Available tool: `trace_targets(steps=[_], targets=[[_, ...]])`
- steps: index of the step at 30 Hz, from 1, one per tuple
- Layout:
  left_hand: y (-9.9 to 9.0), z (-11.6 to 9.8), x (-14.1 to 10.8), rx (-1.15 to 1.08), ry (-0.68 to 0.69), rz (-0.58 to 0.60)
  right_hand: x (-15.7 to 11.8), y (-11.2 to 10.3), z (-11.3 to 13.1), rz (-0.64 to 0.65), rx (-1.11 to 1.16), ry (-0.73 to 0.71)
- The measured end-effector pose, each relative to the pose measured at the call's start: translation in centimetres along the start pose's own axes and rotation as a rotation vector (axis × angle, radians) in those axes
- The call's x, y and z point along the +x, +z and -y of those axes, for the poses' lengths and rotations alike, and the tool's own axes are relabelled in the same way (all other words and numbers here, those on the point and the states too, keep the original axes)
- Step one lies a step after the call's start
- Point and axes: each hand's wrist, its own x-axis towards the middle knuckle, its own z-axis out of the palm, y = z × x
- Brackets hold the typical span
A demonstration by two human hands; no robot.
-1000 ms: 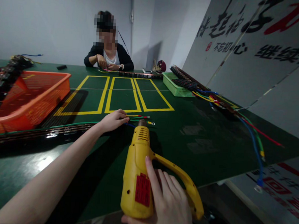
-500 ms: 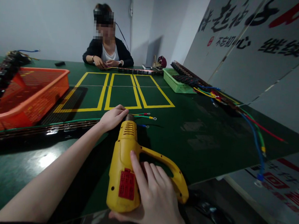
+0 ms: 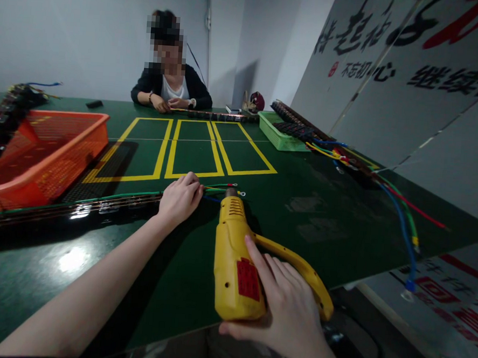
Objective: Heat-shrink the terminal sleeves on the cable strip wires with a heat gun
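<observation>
My right hand (image 3: 286,295) grips a yellow heat gun (image 3: 235,270) by its body, the index finger lying along the side. Its metal nozzle points away from me, over the wires (image 3: 218,188) with ring terminals on their ends. My left hand (image 3: 181,200) is closed around the wire harness (image 3: 116,206) near that end. Green, yellow and blue wires come out to the right of its fingers, and the nozzle hides part of the blue one. The harness runs left across the green table (image 3: 168,282), dark and shiny, with a green wire along it.
An orange basket (image 3: 79,137) on the left has another harness (image 3: 8,116) over it. A green basket (image 3: 280,138) stands at the back right, with harnesses and loose terminal wires (image 3: 403,210) along that edge. Across the table a person (image 3: 171,88) handles a harness. Yellow tape (image 3: 194,176) marks rectangles.
The heat gun in my right hand has moved right, its nozzle going from beside my left hand to near the terminals. My left hand keeps hold of the harness.
</observation>
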Motion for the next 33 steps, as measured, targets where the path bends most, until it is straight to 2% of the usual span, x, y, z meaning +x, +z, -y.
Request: trace_targets(steps=[5, 12, 24, 33], targets=[[0.0, 0.1, 0.0, -0.017, 0.057, 0.031, -0.5, 0.1, -0.9, -0.070, -0.106, 0.012], [0.0, -0.3, 0.2, -0.011, 0.065, 0.064, -0.4, 0.7, 0.3, -0.101, -0.148, 0.033], [0.2, -0.4, 0.4, 0.037, 0.053, 0.068, 1.0, 1.6, 3.9, -0.100, -0.005, -0.075], [0.4, 0.2, 0.2, 0.014, 0.084, 0.058, 1.1, 1.7, 3.2, -0.059, 0.046, -0.071]])
